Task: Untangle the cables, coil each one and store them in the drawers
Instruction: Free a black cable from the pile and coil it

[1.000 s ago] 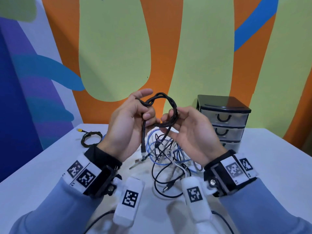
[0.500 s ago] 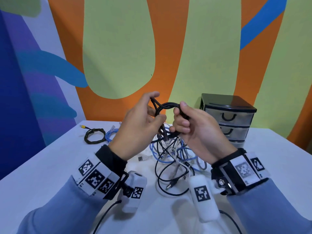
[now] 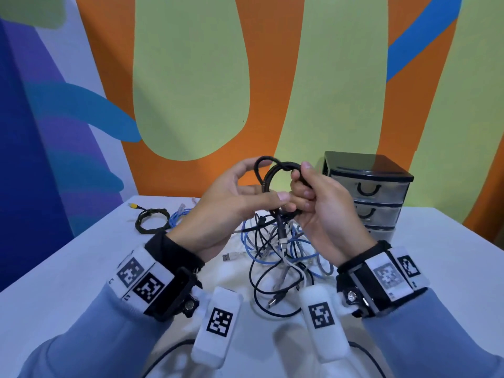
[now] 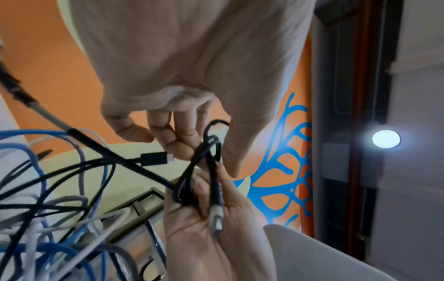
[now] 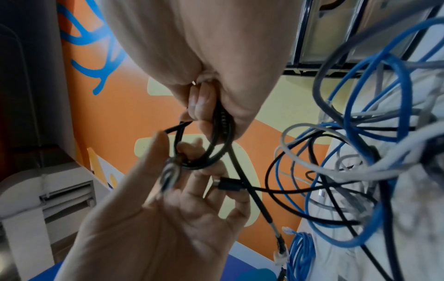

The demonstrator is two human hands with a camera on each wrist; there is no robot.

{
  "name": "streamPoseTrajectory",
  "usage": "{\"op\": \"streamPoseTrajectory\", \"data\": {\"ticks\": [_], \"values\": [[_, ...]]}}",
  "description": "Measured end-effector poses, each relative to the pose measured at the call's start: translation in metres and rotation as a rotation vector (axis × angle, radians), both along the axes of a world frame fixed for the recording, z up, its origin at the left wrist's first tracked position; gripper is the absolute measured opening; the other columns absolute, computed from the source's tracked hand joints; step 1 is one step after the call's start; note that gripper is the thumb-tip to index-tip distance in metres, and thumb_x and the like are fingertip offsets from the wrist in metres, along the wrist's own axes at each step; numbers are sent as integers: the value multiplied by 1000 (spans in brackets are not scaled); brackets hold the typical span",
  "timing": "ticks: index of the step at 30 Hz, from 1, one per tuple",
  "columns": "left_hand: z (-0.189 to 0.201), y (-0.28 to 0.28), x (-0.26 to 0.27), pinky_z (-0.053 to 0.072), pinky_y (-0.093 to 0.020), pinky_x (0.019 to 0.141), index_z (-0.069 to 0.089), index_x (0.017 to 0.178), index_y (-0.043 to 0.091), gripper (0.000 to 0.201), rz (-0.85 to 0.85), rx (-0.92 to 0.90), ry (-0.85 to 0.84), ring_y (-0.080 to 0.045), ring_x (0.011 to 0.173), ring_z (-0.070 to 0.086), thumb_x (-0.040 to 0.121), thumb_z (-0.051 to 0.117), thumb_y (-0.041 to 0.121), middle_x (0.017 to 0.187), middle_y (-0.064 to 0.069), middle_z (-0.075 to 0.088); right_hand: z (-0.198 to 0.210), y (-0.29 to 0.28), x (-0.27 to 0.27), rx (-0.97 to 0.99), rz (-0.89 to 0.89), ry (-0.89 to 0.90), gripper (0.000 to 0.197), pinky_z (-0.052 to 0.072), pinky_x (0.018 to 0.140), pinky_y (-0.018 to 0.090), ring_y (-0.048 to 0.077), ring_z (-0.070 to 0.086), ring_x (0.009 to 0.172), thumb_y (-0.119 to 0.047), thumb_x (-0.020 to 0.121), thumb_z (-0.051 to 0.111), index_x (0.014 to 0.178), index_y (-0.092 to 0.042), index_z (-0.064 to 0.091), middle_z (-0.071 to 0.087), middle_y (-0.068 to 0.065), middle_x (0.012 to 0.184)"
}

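Note:
A black cable (image 3: 275, 173) is wound into a small coil, held up above the table between both hands. My right hand (image 3: 319, 203) grips the coil's right side (image 5: 221, 123) with curled fingers. My left hand (image 3: 231, 197) pinches the coil's left side and bottom between thumb and fingers (image 4: 209, 161). One plug end hangs down below the hands (image 3: 282, 236). Under the hands lies a tangle of blue, grey, white and black cables (image 3: 281, 257). The small drawer unit (image 3: 368, 186), black-topped with clear drawers, stands at the back right, all visible drawers shut.
A coiled black cable with a yellow plug (image 3: 150, 221) and a coiled blue cable (image 3: 177, 215) lie at the back left of the white table (image 3: 68, 268). The painted wall stands close behind the table.
The black loop has been drawn into a tighter coil. The left thumb has come in to meet the right hand at the coil's bottom.

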State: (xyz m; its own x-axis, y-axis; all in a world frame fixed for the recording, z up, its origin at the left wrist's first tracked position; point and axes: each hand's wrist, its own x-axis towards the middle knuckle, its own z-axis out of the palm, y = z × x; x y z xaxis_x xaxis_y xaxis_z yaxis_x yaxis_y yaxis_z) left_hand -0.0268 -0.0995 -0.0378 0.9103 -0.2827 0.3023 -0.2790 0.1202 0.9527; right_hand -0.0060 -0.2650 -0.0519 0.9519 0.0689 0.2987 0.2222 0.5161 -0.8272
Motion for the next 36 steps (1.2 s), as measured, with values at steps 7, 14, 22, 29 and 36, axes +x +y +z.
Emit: {"op": "streamPoseTrajectory", "data": {"ticks": [7, 14, 22, 29, 36], "values": [[-5, -7, -3, 58, -34, 77, 56, 136, 33, 73, 174, 205, -157, -34, 78, 74, 80, 87, -2, 94, -14, 77, -1, 2, 1, 1, -30, -33, 33, 36, 58, 26, 9, 24, 51, -29, 112, 43, 94, -8, 62, 24, -4, 64], [-5, -6, -8, 49, -35, 68, 43, 145, 42, 70, 481, 564, -291, -3, 71, 68, 83, 76, 38, 74, 13, 73, -1, 5, -2, -25, -19, -85, 33, 39, 61, 27, 11, 24, 55, -28, 112, 44, 104, -3, 64, 24, -2, 67], [1, 11, -4, 58, -35, 86, 68, 137, 36, 58, 647, 650, -546, -1, 73, 68, 81, 70, 21, 74, 24, 74, 1, -14, 12, 176, -65, 10, 34, 41, 63, 24, 8, 26, 51, -33, 112, 44, 108, -6, 65, 26, -6, 64], [2, 24, 9, 47, -30, 58, 83, 94, 34, 16, 720, 687, -533, -13, 64, 65, 89, 69, 26, 72, 18, 72, 6, -27, 12, 380, 112, 60, 33, 42, 63, 23, 9, 27, 51, -33, 112, 42, 98, -11, 63, 28, -7, 63], [-5, 22, 17, 50, -46, 101, 76, 116, 45, 33, 578, 678, -472, -11, 115, 59, 87, 65, 34, 120, 16, 66, 9, -22, 1, 349, 230, 11, 25, 41, 80, 31, 16, 31, 61, -28, 108, 41, 90, -14, 52, 29, -1, 71]]}}
